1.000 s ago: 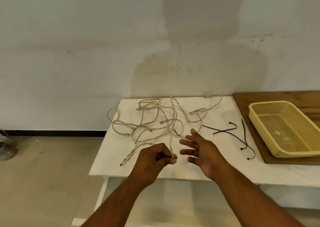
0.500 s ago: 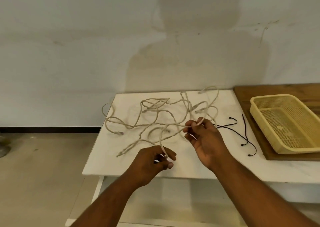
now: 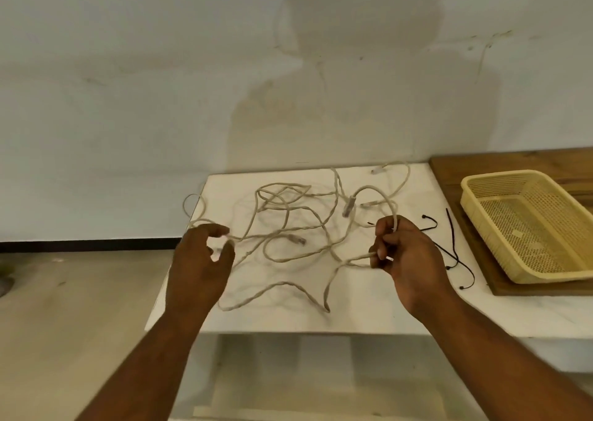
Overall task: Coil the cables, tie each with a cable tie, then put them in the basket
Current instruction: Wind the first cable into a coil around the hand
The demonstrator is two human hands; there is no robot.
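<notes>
R hand (image 3: 407, 253) grip pinches cable (image 3: 282, 282) loop; L hand (image 3: 199, 260) grip slack, open; cable on table (image 3: 369, 308), basket (image 3: 500, 175) apart

Dim, warm, even light is coming from behind the person, casting a soft head-and-shoulders shadow (image 3: 356, 112) on the wall (image 3: 128, 99), while the left hand (image 3: 200, 260) is smearing with motion blur and wide-angle distortion is bending the frame edges.

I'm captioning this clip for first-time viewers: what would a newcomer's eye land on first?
A tangle of beige cables sprawls across the white table, with the right hand gripping one loop at its right side and the left hand at its left edge. Further right, black cable ties lie beside a yellow basket.
</notes>
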